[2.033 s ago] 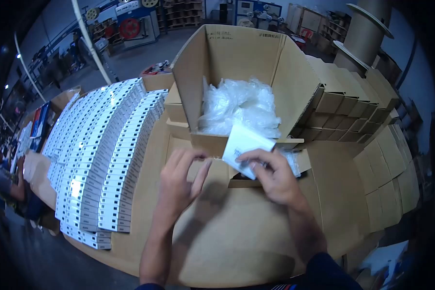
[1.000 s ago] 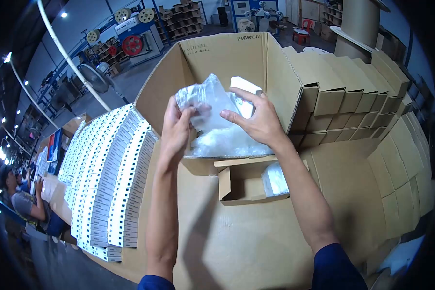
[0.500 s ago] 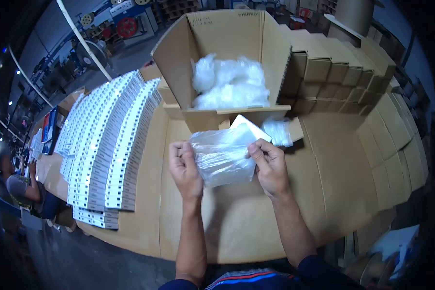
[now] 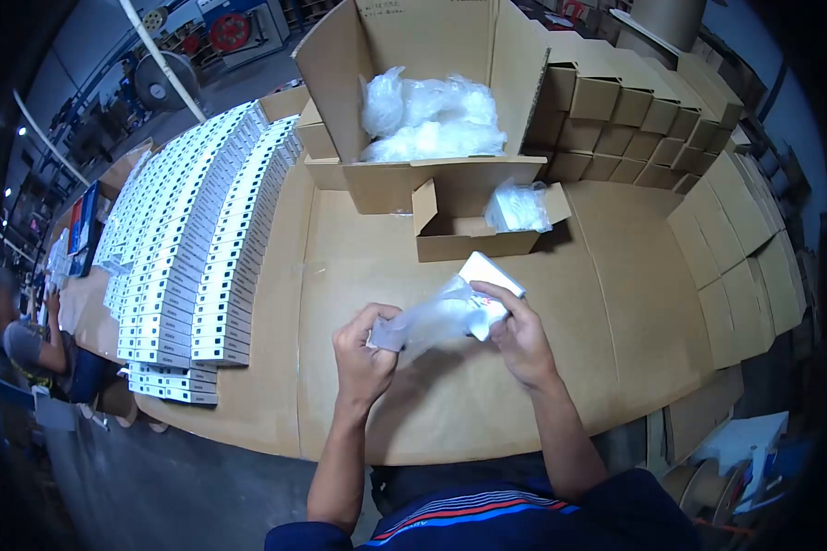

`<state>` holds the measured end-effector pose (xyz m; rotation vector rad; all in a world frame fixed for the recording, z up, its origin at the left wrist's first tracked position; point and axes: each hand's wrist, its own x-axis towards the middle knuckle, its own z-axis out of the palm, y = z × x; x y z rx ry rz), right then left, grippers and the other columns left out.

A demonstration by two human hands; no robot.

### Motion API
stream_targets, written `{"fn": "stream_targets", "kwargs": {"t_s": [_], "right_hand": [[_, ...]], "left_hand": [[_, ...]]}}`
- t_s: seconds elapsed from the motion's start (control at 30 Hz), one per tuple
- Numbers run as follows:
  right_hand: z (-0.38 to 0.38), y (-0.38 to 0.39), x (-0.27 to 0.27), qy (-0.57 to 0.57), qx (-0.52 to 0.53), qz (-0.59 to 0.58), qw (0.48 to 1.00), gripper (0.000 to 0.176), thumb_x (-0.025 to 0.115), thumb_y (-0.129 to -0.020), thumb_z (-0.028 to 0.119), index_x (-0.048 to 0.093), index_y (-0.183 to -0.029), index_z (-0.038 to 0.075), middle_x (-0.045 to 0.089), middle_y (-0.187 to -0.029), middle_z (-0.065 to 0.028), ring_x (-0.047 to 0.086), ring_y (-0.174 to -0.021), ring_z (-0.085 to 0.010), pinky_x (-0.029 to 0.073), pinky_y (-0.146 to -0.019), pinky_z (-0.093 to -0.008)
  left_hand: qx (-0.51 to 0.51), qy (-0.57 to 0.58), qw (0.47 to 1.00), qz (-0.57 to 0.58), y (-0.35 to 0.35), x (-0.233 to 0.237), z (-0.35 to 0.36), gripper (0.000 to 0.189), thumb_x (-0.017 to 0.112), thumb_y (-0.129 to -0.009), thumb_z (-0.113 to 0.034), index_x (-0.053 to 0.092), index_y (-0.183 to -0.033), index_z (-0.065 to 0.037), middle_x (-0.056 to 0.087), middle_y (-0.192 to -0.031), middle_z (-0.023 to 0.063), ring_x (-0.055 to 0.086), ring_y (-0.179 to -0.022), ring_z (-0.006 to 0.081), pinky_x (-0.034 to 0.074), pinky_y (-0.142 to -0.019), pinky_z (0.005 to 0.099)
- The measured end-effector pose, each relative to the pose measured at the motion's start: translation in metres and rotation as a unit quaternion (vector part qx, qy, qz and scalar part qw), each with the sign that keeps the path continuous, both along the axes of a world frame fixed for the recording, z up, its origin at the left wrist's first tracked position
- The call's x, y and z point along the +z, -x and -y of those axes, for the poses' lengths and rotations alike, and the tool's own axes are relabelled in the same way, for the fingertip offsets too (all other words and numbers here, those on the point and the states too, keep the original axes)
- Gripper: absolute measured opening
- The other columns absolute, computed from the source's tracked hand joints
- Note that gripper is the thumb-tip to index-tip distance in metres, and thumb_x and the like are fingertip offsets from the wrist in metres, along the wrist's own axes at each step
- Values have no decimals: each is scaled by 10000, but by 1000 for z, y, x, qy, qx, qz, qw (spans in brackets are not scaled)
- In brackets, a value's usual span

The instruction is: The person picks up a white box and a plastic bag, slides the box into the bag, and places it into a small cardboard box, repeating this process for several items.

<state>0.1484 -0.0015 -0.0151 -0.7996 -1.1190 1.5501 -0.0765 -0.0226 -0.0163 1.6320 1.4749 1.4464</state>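
Note:
A crumpled clear plastic bag (image 4: 432, 320) stretches between my two hands above the cardboard-covered table. My left hand (image 4: 366, 354) is closed on the bag's left end, fingers curled into the film. At the other end, my right hand (image 4: 522, 340) grips a flat white box (image 4: 492, 273) with thumb and fingers, the bag's right edge bunched against it. The box is tilted, its upper corner pointing away from me, and the film covers part of its lower side. Beyond the hands stands a small open carton (image 4: 473, 246) with a plastic-wrapped white packet (image 4: 519, 207) at its right end.
A large open carton (image 4: 340, 101) full of clear plastic bags (image 4: 432, 119) stands at the back. Long rows of white boxes (image 4: 220, 275) are stacked on the left. Folded brown cartons (image 4: 616, 119) pile up at back right, more (image 4: 744, 257) at right. A person (image 4: 41, 344) sits far left.
The bag, spread flat between both hands before, is now narrowed and twisted. The white box has come nearer, away from the small carton, with my right hand. The view has tipped downward.

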Motion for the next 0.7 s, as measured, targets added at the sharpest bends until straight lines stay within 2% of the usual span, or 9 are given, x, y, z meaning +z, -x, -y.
{"fn": "stream_targets", "kwargs": {"t_s": [0.07,0.1,0.23,0.33,0.37,0.47,0.5,0.6,0.7], "right_hand": [[3,-2,-8,-63,-12,24,998,437,733,-974,173,598,-1312,-68,559,-1162,-79,604,-1099,-168,536,-991,-334],[4,-3,-13,-79,-13,40,996,428,783,-933,117,618,-1275,-80,543,-1180,-85,586,-1134,-180,522,-1006,-336],[13,6,-21,-3,-21,49,999,249,769,-945,112,693,-1032,-108,546,-1121,-86,594,-1007,-162,510,-884,-302],[15,7,-36,-68,-86,142,984,219,756,-954,110,699,-1022,-91,550,-1096,-91,583,-947,-147,500,-785,-280],[15,9,-37,-68,-107,141,982,198,755,-953,108,708,-1017,-74,550,-1067,-94,569,-918,-131,485,-709,-266],[17,11,-34,-59,-134,142,979,195,760,-950,114,717,-1009,-66,553,-1056,-94,565,-900,-120,474,-664,-254],[16,10,-39,-71,-138,166,974,189,764,-945,113,721,-1003,-62,560,-1053,-87,562,-844,-110,466,-628,-262],[19,11,-28,-30,-109,174,978,128,694,-980,25,685,-1014,-98,535,-1127,-77,574,-1031,-139,474,-905,-281],[21,12,-30,-35,-102,208,972,130,702,-973,23,686,-1030,-93,528,-1143,-82,575,-1047,-149,477,-917,-286]], "left_hand": [[-1,102,989,111,-10,7,10,127,773,-907,-99,696,-848,-17,670,-691,32,624,-613,111,475,-575,276],[-14,69,991,116,-13,2,11,168,751,-952,-117,691,-845,-2,637,-637,-1,568,-561,49,434,-519,233],[-18,106,987,122,-18,-9,15,145,745,-954,-115,676,-884,-10,610,-666,-18,558,-603,53,440,-565,226],[67,60,951,295,-5,-23,7,126,726,-969,-117,648,-993,-20,597,-733,-23,557,-679,50,438,-619,214],[88,8,952,292,-3,-25,4,218,763,-929,-98,617,-1077,-34,606,-849,23,578,-797,106,460,-690,263],[166,-158,971,-66,-2,-5,8,372,795,-902,-126,573,-1179,-12,599,-1008,72,579,-946,187,465,-765,313],[150,-176,963,-138,-7,7,13,437,863,-796,-103,618,-1150,-25,610,-1099,113,577,-1022,245,479,-820,364],[79,-181,945,-261,-25,31,9,378,868,-758,-83,666,-1076,-50,628,-1122,126,587,-1029,275,477,-872,384],[36,-163,944,-284,-30,30,-2,285,852,-765,-105,684,-994,-77,639,-1065,88,606,-1034,297,466,-892,416]]}}
